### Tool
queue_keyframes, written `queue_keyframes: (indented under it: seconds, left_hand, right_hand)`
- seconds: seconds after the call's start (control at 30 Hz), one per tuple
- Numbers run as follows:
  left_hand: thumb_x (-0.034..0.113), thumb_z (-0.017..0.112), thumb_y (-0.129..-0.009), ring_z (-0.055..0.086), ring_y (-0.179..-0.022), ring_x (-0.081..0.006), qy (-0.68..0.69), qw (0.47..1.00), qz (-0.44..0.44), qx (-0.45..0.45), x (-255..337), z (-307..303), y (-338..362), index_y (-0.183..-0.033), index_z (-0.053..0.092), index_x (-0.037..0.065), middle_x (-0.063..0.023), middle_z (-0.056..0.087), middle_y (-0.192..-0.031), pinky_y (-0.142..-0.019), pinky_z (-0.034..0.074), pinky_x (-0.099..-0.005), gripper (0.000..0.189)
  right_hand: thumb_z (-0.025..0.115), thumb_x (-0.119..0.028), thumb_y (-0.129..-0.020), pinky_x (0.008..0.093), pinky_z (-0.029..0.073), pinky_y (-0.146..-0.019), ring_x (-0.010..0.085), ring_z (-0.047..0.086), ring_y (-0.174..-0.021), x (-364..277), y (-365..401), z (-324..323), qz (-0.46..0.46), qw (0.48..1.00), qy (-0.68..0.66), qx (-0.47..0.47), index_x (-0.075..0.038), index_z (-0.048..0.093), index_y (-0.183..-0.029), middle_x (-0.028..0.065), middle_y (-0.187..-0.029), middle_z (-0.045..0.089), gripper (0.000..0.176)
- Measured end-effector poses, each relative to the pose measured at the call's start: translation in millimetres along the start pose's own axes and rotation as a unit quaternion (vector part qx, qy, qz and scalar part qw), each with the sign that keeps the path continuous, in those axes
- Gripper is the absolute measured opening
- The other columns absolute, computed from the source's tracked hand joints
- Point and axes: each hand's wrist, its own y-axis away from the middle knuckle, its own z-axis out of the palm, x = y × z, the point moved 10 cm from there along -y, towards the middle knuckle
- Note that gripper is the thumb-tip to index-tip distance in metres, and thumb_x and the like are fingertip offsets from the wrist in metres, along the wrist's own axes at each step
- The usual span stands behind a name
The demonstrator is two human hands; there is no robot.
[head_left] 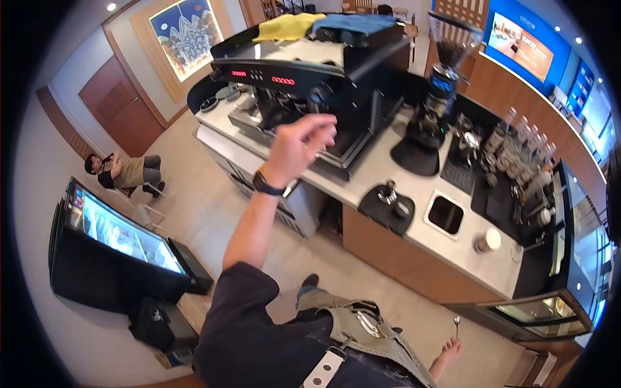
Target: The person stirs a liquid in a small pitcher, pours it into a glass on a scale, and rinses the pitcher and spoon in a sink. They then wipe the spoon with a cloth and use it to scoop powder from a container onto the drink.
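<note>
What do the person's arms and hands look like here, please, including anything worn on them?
The left arm has a dark navy short sleeve ending above the elbow, leaving the forearm bare. A dark wristwatch with a black band sits on the wrist below the left hand, which wears no glove. The right hand is also ungloved. Only it and a little bare forearm show, with no sleeve in view.

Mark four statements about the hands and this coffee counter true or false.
1. The left hand is raised in front of the espresso machine. True.
2. The right hand holds a cup. False: it holds a spoon.
3. A yellow cloth lies on top of the espresso machine. True.
4. The grinder stands to the left of the espresso machine. False: in this view it stands to the right.
</note>
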Motion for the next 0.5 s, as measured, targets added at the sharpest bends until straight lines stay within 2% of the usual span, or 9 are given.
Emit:
queue_keyframes:
  seconds: [0.1,0.17,0.2,0.27,0.33,0.37,0.4,0.47,0.5]
  left_hand:
    - [0.026,0.069,-0.104,0.072,-0.072,-0.0101,0.008,0.998,0.046,0.041,-22.3,-87.4,-94.8,-0.119,0.075,0.004,-0.0076,0.076,-0.082,-0.065,0.056,-0.0245,0.027]
    - [0.031,0.07,-0.103,0.072,-0.07,-0.0099,-0.009,0.997,0.061,0.035,-63.6,-120.1,-162.4,-0.115,0.076,0.004,-0.0076,0.076,-0.077,-0.063,0.055,-0.0248,0.03]
    - [0.028,0.07,-0.102,0.073,-0.07,-0.0118,-0.041,0.997,0.061,0.019,-82.1,-131.9,-195.0,-0.115,0.075,0.002,-0.0094,0.077,-0.079,-0.065,0.055,-0.0257,0.03]
    - [0.04,0.069,-0.101,0.077,-0.077,-0.0203,-0.137,0.99,0.032,-0.005,-145.5,-148.3,-257.3,-0.112,0.076,0.002,-0.0123,0.078,-0.083,-0.072,0.058,-0.0335,0.04]
    - [0.059,0.067,-0.095,0.076,-0.086,-0.0254,-0.379,0.921,-0.078,-0.052,-220.9,-162.9,-306.3,-0.109,0.077,0.002,-0.0128,0.079,-0.092,-0.078,0.057,-0.0399,0.06]
    - [0.077,0.061,-0.088,0.076,-0.094,-0.0328,-0.458,0.873,-0.127,-0.108,-260.1,-162.6,-319.7,-0.102,0.079,0.004,-0.0167,0.079,-0.096,-0.083,0.056,-0.0458,0.077]
    - [0.083,0.058,-0.086,0.075,-0.094,-0.0333,-0.467,0.855,-0.15,-0.17,-269.4,-157.3,-316.5,-0.098,0.078,0.001,-0.0206,0.078,-0.097,-0.083,0.056,-0.046,0.086]
    - [0.082,0.058,-0.088,0.075,-0.089,-0.0349,-0.511,0.845,-0.052,-0.15,-299.9,-149.3,-325.3,-0.092,0.078,-0.002,-0.0232,0.076,-0.091,-0.078,0.056,-0.045,0.087]
    - [0.078,0.061,-0.089,0.073,-0.082,-0.0325,-0.489,0.842,-0.075,-0.214,-316.9,-142.8,-328.6,-0.091,0.077,-0.003,-0.0215,0.075,-0.085,-0.073,0.055,-0.0438,0.083]
  right_hand:
    - [0.056,-0.041,-0.108,0.0275,0.048,-0.066,0.0142,0.062,-0.089,9.4,51.6,31.0,0.045,0.991,-0.092,0.081,-0.013,0.06,-0.133,0.0034,-0.118,0.073,0.037]
    - [0.056,-0.04,-0.108,0.0281,0.048,-0.066,0.0152,0.062,-0.091,56.4,75.6,65.1,0.084,0.978,-0.161,0.105,-0.013,0.06,-0.133,0.0031,-0.121,0.072,0.038]
    - [0.057,-0.04,-0.108,0.0283,0.048,-0.066,0.0156,0.062,-0.091,74.3,91.3,76.5,0.104,0.968,-0.193,0.121,-0.013,0.06,-0.133,0.003,-0.123,0.072,0.038]
    - [0.057,-0.04,-0.107,0.0286,0.049,-0.069,0.0161,0.062,-0.093,79.7,147.2,115.2,0.126,0.967,-0.194,0.11,-0.013,0.059,-0.135,0.0024,-0.127,0.071,0.039]
    - [0.057,-0.04,-0.107,0.0291,0.05,-0.072,0.0163,0.062,-0.097,91.9,202.0,145.1,0.151,0.96,-0.208,0.109,-0.014,0.06,-0.136,0.0007,-0.13,0.069,0.04]
    - [0.057,-0.04,-0.107,0.0294,0.051,-0.074,0.0162,0.062,-0.1,97.0,226.1,157.2,0.164,0.954,-0.223,0.112,-0.014,0.06,-0.137,-0.0007,-0.132,0.068,0.04]
    - [0.057,-0.04,-0.107,0.0297,0.052,-0.077,0.0162,0.061,-0.103,95.3,247.6,168.3,0.175,0.948,-0.239,0.118,-0.015,0.06,-0.138,-0.0021,-0.134,0.067,0.04]
    - [0.05,-0.04,-0.108,0.0412,0.046,-0.103,0.0265,0.054,-0.132,88.5,287.2,191.8,0.196,0.933,-0.286,0.098,-0.014,0.054,-0.149,0.0038,-0.147,0.059,0.049]
    - [0.051,-0.041,-0.107,0.0421,0.043,-0.106,0.0259,0.052,-0.135,89.2,298.9,204.6,0.2,0.926,-0.312,0.077,-0.014,0.054,-0.149,0.0031,-0.15,0.057,0.051]
